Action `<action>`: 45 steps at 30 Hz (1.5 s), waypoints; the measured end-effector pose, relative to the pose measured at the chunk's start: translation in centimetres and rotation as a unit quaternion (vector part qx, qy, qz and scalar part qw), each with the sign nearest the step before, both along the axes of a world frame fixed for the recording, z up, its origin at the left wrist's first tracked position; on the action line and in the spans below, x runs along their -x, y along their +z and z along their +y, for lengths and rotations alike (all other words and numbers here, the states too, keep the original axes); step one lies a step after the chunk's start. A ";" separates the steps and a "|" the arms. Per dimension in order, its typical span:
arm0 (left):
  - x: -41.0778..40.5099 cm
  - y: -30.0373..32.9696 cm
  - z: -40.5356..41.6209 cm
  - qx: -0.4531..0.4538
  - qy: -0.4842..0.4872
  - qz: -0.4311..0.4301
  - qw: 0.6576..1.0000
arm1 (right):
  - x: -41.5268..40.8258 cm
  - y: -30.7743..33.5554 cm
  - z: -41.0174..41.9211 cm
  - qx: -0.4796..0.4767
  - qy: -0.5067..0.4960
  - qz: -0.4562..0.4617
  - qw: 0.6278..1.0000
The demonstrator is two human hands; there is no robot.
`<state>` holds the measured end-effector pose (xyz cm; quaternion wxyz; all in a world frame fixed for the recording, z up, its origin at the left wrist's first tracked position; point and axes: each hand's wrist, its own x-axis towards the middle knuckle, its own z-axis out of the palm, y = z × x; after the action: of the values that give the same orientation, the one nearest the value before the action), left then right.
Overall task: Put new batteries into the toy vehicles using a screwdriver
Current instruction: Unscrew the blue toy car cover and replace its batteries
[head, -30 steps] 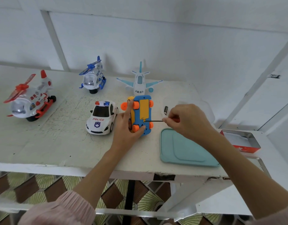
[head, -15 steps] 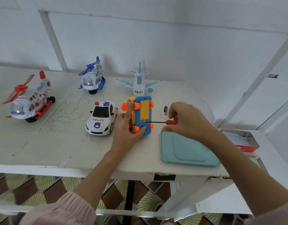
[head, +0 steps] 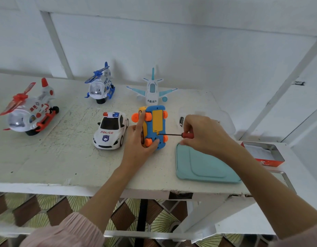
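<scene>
Teal tray [head: 204, 166] nearest, right hand [head: 206, 134] just above it pinching a red-handled screwdriver [head: 173, 134], tip in the screw hole of the blue toy car [head: 155, 126]. Left hand [head: 138, 141] gripping that car tipped on its side, underside showing. Police car [head: 110, 131] beside, battery [head: 181, 121] behind, helicopters and plane [head: 152, 90] further back

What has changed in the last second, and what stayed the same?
The right hand slid back along the screwdriver, uncovering its red handle; the tip stays at the screw of the blue toy car. The left hand still grips the car on its side. Other toys unmoved.
</scene>
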<state>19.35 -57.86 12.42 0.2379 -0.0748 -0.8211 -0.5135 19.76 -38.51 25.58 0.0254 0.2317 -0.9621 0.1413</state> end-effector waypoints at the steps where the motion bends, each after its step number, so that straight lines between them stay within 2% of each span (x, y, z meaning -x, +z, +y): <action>1: 0.0 0.0 0.0 0.005 0.001 0.003 1.000 | 0.0 0.1 0.0 -0.010 -0.003 0.009 1.000; 5: -0.1 0.2 -0.1 -0.012 -0.005 -0.006 1.000 | 0.5 0.1 0.1 -0.095 0.003 0.043 0.995; 13: 0.1 -0.3 -0.2 -0.007 0.004 -0.014 1.000 | 0.3 0.2 -0.2 -0.006 -0.008 -0.010 1.000; 19: 0.0 0.0 -0.2 -0.001 0.000 -0.002 1.000 | 0.5 0.3 -0.3 -0.094 0.013 0.048 0.994; 22: 0.0 -0.2 -0.1 0.017 0.005 0.010 1.000 | 0.4 0.4 -0.1 -0.035 0.025 0.013 0.999; 24: 0.0 -0.1 -0.1 -0.001 0.000 0.000 1.000 | 0.3 0.6 -0.1 -0.012 0.041 -0.012 0.999; 27: -0.1 -0.1 -0.2 -0.005 -0.008 0.000 1.000 | 0.4 0.5 -0.2 -0.018 0.050 0.024 0.998; 31: -0.1 -0.1 -0.1 -0.002 -0.004 0.000 1.000 | 0.5 0.5 -0.1 -0.075 0.026 0.070 0.994; 37: -0.2 0.3 0.0 -0.006 -0.002 -0.014 1.000 | 0.2 0.0 0.0 -0.009 0.044 -0.010 0.999; 39: -0.3 0.2 0.0 -0.019 -0.006 -0.019 1.000 | 0.3 -0.1 -0.1 0.004 0.036 -0.004 0.999; 43: -0.3 0.2 -0.1 -0.029 0.001 -0.035 0.999 | 0.7 -0.4 -0.2 -0.046 0.021 0.023 0.998; 45: -0.2 0.2 -0.2 -0.036 0.003 -0.042 0.998 | 0.8 -0.6 -0.2 -0.030 0.029 0.003 0.999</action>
<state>19.54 -58.07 12.62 0.2073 -0.0422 -0.8118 -0.5443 19.01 -38.71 24.97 0.0175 0.2610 -0.9586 0.1123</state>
